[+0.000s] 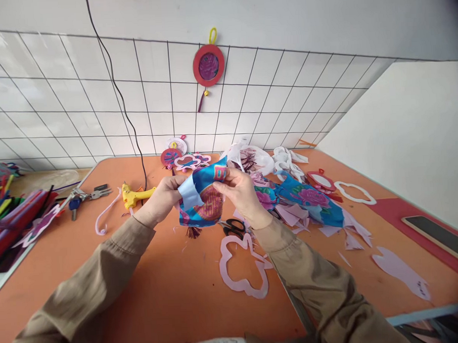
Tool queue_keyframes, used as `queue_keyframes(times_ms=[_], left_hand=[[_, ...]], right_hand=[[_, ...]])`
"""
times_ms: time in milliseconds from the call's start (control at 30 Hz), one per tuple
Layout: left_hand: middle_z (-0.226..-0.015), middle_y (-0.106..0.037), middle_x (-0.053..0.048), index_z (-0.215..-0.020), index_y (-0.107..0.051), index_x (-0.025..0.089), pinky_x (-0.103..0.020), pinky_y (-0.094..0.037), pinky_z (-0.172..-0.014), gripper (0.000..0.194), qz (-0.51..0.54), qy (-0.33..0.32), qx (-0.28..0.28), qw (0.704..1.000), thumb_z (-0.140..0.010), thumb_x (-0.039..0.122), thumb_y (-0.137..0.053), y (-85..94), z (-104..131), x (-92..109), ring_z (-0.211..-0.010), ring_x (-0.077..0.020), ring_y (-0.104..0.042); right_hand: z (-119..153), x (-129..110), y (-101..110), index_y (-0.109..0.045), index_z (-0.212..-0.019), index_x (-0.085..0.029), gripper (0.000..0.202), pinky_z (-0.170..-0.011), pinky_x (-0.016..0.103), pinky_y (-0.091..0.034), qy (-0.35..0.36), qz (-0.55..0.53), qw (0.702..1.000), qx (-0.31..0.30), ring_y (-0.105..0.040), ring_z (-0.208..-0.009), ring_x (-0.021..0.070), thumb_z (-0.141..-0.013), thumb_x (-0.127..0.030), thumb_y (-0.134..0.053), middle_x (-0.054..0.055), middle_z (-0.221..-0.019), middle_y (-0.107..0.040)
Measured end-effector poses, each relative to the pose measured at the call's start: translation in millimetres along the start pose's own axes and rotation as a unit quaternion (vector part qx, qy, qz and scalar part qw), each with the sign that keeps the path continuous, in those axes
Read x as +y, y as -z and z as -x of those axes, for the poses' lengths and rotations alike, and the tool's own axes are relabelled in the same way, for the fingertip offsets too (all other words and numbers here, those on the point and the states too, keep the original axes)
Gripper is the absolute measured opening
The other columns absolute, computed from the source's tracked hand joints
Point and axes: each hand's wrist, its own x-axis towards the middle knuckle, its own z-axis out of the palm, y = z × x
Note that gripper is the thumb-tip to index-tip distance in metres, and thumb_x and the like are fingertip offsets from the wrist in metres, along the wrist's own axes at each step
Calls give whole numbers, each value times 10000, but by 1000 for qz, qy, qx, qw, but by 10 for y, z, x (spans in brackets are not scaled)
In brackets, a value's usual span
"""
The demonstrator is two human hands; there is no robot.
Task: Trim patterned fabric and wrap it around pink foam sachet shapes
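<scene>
Between my two hands, raised over the orange table, is a blue patterned fabric piece [209,205] with pink and red motifs and a pale underside folded over at its left. My left hand [165,198] pinches its left edge. My right hand [242,193] grips the upper right corner between thumb and fingers. Just below the cloth, a dark tassel [193,232] shows; whether it is attached I cannot tell. Black-handled scissors [234,227] lie under the fabric's right end, blades partly hidden. Nearer to me is a pink cloud-shaped paper frame [225,265], flat on the table.
A yellow glue gun [133,196] and keys [88,197] lie left, beside bundled pipe cleaners [16,216]. Blue flowered cloth [313,198] and paper scraps cover the right side. A phone [440,235] rests far right. A round red ornament [208,65] hangs on the tiled wall.
</scene>
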Motion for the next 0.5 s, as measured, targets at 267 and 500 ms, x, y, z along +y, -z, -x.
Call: queue_keyframes(times_ms=[267, 500], left_hand=[[-539, -622, 11, -721, -687, 122, -174, -396, -403, 150, -30, -3, -2, 1000, -644, 250, -680, 32, 14, 32, -440, -89, -532], [-511, -588, 12, -651, -663, 120, -172, -373, -403, 133, -39, 8, -14, 999, -622, 246, -696, 19, 18, 19, -434, -83, -505]], right_hand=[[31, -67, 29, -741, -949, -217, 154, -846, 334, -582, 98, 66, 993, -26, -712, -933, 198, -823, -242, -656, 38, -996, -759], [41, -150, 41, -766, -979, -253, 151, -924, 378, -560, 175, 99, 977, -64, -705, -1011, 209, -884, -212, -655, 44, -1062, -761]])
